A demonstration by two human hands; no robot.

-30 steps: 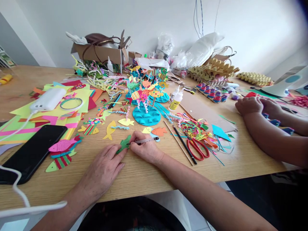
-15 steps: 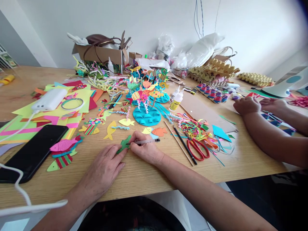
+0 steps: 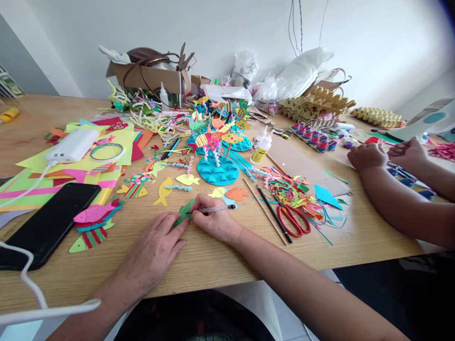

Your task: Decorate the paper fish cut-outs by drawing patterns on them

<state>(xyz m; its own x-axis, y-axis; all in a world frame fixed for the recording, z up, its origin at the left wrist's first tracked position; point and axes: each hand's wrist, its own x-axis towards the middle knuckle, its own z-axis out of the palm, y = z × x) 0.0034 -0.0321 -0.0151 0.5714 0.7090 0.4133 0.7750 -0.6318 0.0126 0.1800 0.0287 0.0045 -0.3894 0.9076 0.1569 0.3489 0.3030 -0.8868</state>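
My right hand (image 3: 216, 220) is closed round a pen (image 3: 215, 208) with a clear barrel and a dark end, its tip at a green paper fish (image 3: 184, 213). My left hand (image 3: 159, 244) presses the fish's lower left part against the table with its fingertips. Beyond my hands lie a yellow fish (image 3: 164, 191) with a twisted blue stem, a pale yellow fish (image 3: 187, 180) and an orange fish (image 3: 236, 194). Paper fish on twisted stems stand up from a blue base (image 3: 217, 170).
Red scissors (image 3: 293, 220), a black pencil (image 3: 273, 213) and a wooden stick lie right of my hands. A black phone (image 3: 53, 222) and coloured paper (image 3: 31, 189) are at the left. Glue bottles (image 3: 261, 149) stand behind. Another person's hands (image 3: 368, 155) are at the right.
The other person's far hand at the right has lifted slightly and its fingers have curled. My hands, the pen and the green fish look nearly unchanged.
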